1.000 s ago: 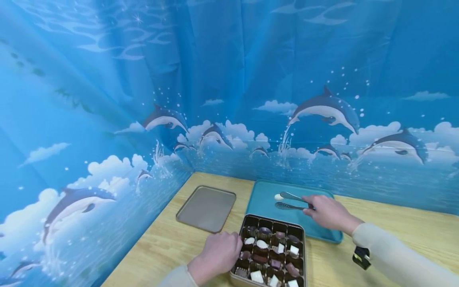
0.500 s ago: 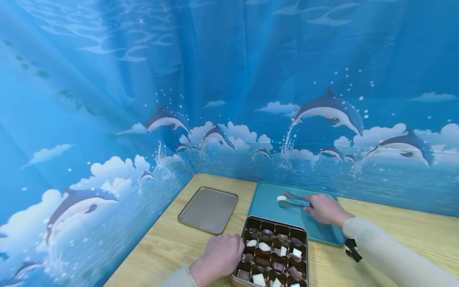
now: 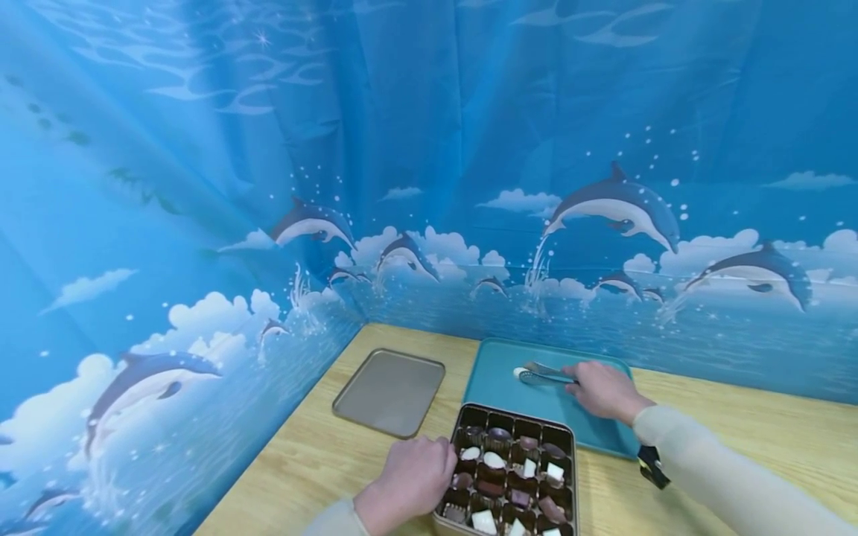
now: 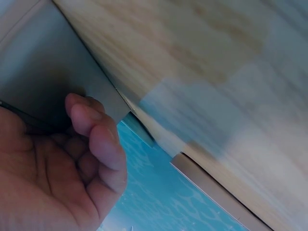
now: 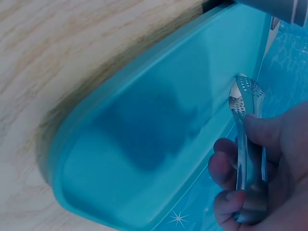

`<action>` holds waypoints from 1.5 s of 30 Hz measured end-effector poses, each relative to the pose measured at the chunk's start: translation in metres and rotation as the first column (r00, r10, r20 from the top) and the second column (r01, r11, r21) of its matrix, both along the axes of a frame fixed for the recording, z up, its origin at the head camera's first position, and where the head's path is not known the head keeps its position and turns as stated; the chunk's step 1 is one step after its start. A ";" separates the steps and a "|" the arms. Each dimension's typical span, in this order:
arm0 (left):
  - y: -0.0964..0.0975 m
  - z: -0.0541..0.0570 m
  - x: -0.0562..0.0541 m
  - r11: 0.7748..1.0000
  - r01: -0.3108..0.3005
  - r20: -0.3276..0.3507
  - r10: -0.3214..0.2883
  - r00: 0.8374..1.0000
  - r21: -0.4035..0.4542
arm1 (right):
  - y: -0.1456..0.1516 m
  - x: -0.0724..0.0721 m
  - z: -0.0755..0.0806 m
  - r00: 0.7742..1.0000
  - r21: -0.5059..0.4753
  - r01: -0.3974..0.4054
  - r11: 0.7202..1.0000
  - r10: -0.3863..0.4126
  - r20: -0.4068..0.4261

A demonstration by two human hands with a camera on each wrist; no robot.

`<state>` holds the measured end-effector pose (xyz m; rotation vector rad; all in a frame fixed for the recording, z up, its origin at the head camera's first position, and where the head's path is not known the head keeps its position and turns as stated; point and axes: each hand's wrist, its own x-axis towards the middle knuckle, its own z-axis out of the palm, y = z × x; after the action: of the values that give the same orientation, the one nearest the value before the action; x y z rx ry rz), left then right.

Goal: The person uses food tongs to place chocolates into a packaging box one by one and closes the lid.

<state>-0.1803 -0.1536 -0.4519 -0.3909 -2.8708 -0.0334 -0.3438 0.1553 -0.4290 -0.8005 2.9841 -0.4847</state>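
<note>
My right hand (image 3: 605,391) grips metal tongs (image 5: 242,161) with perforated tips, thumb on one arm and fingers round the other. Between the tongs' tips sits a small white chocolate (image 5: 235,90), low over the blue tray (image 3: 494,356). Beside the left wall of a chocolate box (image 3: 574,480), my left hand (image 3: 414,476) holds on at the rim with curled fingers; the left wrist view has the fingertips against the wall, the thumb not clearly seen. The box's dark divided insert bears brown chocolates (image 3: 489,487) and white chocolates (image 3: 494,461) in its cells.
A shallow brownish-grey metal lid or tray (image 3: 390,391) lies on the wooden table (image 3: 322,447), left of the blue tray. A blue dolphin-print curtain (image 3: 429,149) hangs along the table's back and left edges. The box stands directly in front of the blue tray.
The tongs have drawn together from spread arms, and their tips now meet the white chocolate. My right hand has shifted slightly left; my left hand stays at the box.
</note>
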 end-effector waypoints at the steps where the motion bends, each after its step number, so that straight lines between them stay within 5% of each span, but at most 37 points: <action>1: 0.000 0.000 0.000 1.000 0.001 0.001 -0.001 1.000 0.003 | 0.000 0.000 -0.001 1.000 -0.001 0.005 1.000 -0.005 -0.004; 12: 0.000 -0.001 0.000 1.000 0.000 0.011 0.000 1.000 0.018 | 0.003 0.006 -0.002 0.998 -0.031 0.015 0.999 -0.017 -0.060; 20: -0.001 -0.001 0.000 1.000 0.003 0.019 -0.003 1.000 0.025 | 0.009 0.023 0.010 0.998 -0.075 0.005 0.997 -0.010 -0.066; 35: -0.001 0.001 0.003 1.000 -0.003 0.037 0.002 0.999 0.031 | 0.010 0.079 0.047 0.994 -0.093 -0.054 0.994 0.045 -0.096; 45: -0.002 0.000 0.001 0.997 0.010 0.045 -0.013 0.999 0.074 | 0.008 0.124 0.061 0.970 -0.061 -0.195 0.979 0.183 -0.163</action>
<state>-0.1794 -0.1553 -0.4523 -0.3968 -2.9022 -0.1512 -0.2194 0.1634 -0.3682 -1.1696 2.9997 -0.5555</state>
